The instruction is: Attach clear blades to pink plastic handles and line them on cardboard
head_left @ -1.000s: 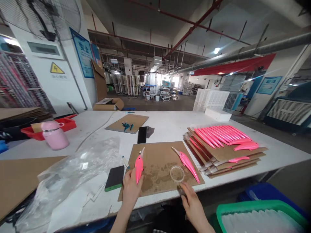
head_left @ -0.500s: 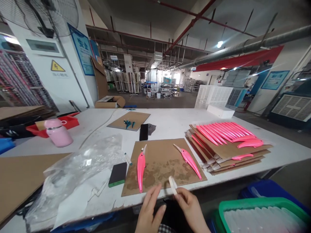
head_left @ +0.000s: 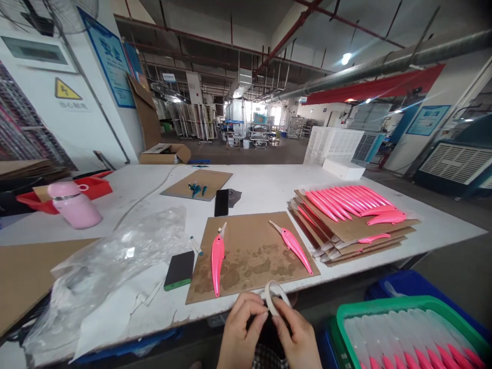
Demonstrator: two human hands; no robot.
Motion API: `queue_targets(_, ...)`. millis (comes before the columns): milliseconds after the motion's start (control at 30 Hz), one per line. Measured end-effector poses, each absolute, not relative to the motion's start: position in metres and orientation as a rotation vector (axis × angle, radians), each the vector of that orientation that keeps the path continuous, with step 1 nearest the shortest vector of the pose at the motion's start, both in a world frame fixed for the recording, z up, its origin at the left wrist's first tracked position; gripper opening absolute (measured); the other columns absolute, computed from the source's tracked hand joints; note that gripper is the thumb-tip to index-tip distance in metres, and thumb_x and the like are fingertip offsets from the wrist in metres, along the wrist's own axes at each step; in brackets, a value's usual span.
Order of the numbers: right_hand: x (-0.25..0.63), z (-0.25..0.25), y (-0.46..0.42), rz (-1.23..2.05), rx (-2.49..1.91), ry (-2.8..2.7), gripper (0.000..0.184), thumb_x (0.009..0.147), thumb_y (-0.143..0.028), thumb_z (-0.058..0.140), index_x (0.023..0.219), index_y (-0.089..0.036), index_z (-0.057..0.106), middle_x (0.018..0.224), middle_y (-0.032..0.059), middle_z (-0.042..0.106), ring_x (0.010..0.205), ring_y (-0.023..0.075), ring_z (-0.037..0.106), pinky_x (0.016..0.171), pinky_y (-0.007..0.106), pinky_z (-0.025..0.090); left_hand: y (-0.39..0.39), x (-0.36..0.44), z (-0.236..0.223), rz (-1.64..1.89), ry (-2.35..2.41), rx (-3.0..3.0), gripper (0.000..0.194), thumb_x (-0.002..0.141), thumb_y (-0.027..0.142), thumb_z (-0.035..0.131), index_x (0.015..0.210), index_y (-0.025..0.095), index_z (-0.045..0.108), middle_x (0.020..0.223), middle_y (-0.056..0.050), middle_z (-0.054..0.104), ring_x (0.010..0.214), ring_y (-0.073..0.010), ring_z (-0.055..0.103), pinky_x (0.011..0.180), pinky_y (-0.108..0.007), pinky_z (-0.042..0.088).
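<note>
My right hand holds a narrow, pale roll of tape, its ring tilted up over the table's front edge. Thumb and fingers of my left hand are pinched together at the near left side of the roll; whether a loose tape end is between them is too small to tell. Just beyond, a stained cardboard sheet carries two pink fishing lures: the left lure lies nearly lengthwise, and the right lure slants down to the right. Both have a pale, pointed lip at the far end.
Stacked cardboard bears a row of pink lures at right. Below stands a green crate of lures. At left lie a dark green-edged block, clear plastic and a pink bottle. A phone lies behind the sheet.
My left hand has closed from spread fingers into a pinch and come to the tape roll. The roll has turned to show its ring. The view has shifted slightly.
</note>
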State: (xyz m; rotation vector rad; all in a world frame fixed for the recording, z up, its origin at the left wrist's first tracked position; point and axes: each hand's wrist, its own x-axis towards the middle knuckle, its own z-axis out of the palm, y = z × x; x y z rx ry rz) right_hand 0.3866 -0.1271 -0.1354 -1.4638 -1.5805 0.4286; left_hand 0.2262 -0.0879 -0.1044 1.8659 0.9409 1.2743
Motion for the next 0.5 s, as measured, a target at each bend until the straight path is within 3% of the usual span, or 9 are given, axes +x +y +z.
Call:
queue_targets(133,0.392,-0.124,-0.120,0.189,-1.495,-1.615,0.025,0.089,-0.025,0.049,0.096,-0.022,0.072,0.090,0.0023,0.076,0.079,0.0188,0.073,0.072,0.022,0.056,-0.088,0.222,-0.110,1.228,0.918,1.944,0.014,0.088,0.021,0.054,0.082,0.021,0.066,0.088,-0.005,0.064,0.088,-0.0198,0.063,0.079,-0.031,0.052)
queue_targets(267,0.394,-0.113,-0.119,0.114,-1.480,-1.733,0.026,0.089,-0.021,0.045,0.084,-0.023,0.071,0.080,-0.0013,0.075,0.070,0.0169,0.072,0.066,0.024,0.054,-0.083,0.218,-0.110,1.262,1.119,1.844,0.021,0.088,0.022,0.053,0.107,0.022,0.063,0.097,-0.006,0.064,0.087,-0.0194,0.064,0.076,-0.031,0.055)
queue_targets(500,0.392,-0.118,-0.124,0.033,-1.661,-1.834,0.027,0.083,-0.014,0.042,0.075,-0.022,0.067,0.074,0.0003,0.073,0.065,0.0200,0.070,0.061,0.027,0.047,-0.083,0.228,-0.101,0.996,1.009,2.228,0.011,0.083,0.016,0.062,0.092,0.022,0.065,0.089,-0.002,0.064,0.087,-0.0194,0.061,0.076,-0.031,0.050)
